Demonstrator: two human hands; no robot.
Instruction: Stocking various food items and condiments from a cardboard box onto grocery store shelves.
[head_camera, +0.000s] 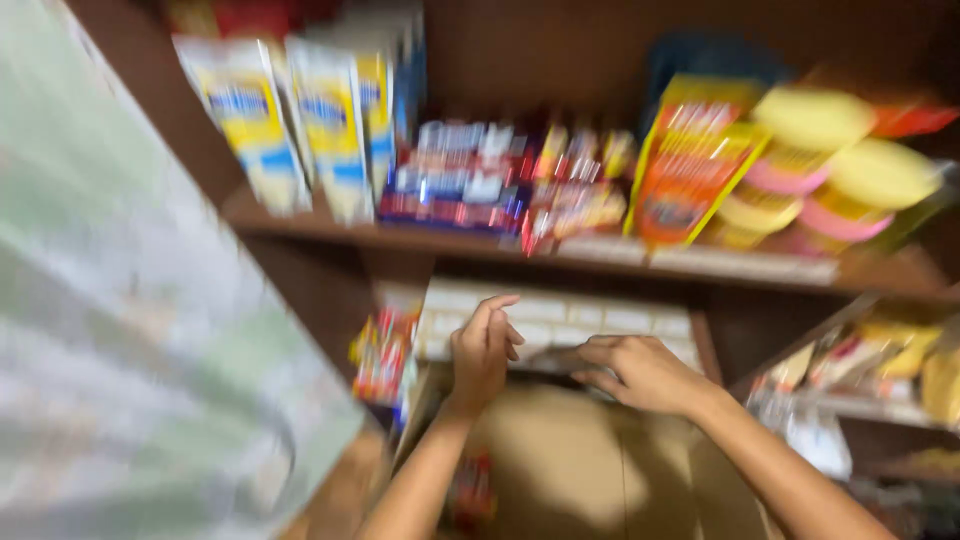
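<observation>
Blurred pale green-and-white sheet (130, 330), possibly plastic or cloth, fills the left foreground, closest to the lens. Whole frame is motion-smeared, so fine detail is unreliable.

Plain brown cardboard box (580, 470) sits bottom centre, below the lower shelf; both forearms cross over it. Left hand (482, 352) is at the box's far left edge, fingers curled loosely, index raised. Right hand (640, 372) lies palm-down at the far edge, fingers pointing left toward the other hand. Hands are near each other, not touching. Can't tell whether either hand actually grips anything; too blurred.

Just behind the hands: row of flat white packets (570, 320) on the lower shelf. Left of the left hand: red and yellow sachets (382, 355) hanging at the shelf edge.

Upper brown wooden shelf (400, 238) carries white-yellow-blue pouches (300, 125) at left, red-and-blue small packs (465, 175) mid, an orange and yellow bag (690, 160), then yellow and pink round tubs (830, 165) at right.
</observation>
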